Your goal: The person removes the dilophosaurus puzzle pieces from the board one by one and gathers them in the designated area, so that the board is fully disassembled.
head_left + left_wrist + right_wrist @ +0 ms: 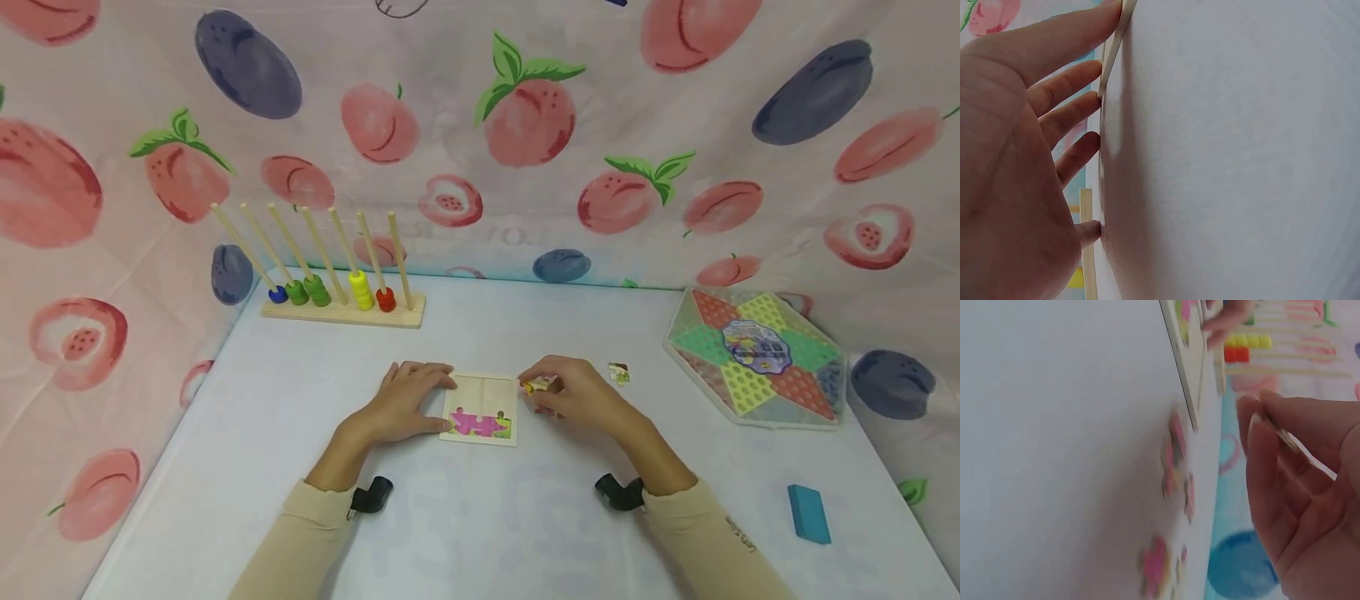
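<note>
A small square wooden puzzle board (483, 390) lies on the table, its upper part bare wood and pink puzzle pieces (480, 423) fitted along its lower part. My left hand (405, 404) rests at the board's left side, thumb on the lower edge area and forefinger near the upper corner; the left wrist view shows its fingers spread and fairly straight. Just right of the board, my right hand (577, 398) pinches a puzzle piece (534, 387) with yellow on it. Seen edge-on in the right wrist view, that thin piece (1285, 439) is between thumb and fingers, raised off the table.
Several loose puzzle pieces (1155, 565) lie under and beside the right hand, one piece (619, 372) farther right. A bead abacus (345, 315) stands back left. A hexagonal Chinese checkers box (757, 354) lies right, with a blue block (809, 514) nearer the front.
</note>
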A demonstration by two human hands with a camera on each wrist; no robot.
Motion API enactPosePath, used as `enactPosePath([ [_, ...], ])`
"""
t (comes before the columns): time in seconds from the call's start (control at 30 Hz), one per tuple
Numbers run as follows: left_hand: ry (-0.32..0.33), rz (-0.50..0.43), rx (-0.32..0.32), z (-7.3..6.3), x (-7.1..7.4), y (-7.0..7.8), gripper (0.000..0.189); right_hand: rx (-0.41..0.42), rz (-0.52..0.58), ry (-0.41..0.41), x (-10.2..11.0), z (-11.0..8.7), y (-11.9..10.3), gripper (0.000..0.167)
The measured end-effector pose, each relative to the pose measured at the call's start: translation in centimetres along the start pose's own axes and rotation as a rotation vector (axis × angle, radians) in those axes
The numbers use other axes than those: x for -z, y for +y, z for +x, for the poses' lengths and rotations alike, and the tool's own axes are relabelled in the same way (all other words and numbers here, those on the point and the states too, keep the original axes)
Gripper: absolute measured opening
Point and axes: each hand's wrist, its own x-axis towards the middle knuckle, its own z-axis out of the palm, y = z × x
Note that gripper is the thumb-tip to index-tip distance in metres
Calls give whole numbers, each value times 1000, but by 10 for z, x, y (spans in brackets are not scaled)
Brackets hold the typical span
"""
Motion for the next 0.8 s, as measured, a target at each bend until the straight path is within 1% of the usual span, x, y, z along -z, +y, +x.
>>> enactPosePath([
  [0.1,1,-1,-2,0,0,0,53,-1,21,29,12,-8,6,29],
  [0.27,5,-7,-12,-1,0,0,52,0,-15,103,31,-23,20,27],
  [0.43,11,-7,-18,-1,0,-1,52,-42,7,158,46,-39,36,25],
  [0.53,11,-3,-16,-1,0,-2,52,-70,-1,166,51,-48,45,23],
  [0.73,6,-2,-10,-1,-1,-2,52,-102,-74,163,56,-63,62,19],
  [0.8,6,2,-13,-1,-1,-2,52,-123,-70,154,56,-66,66,18],
])
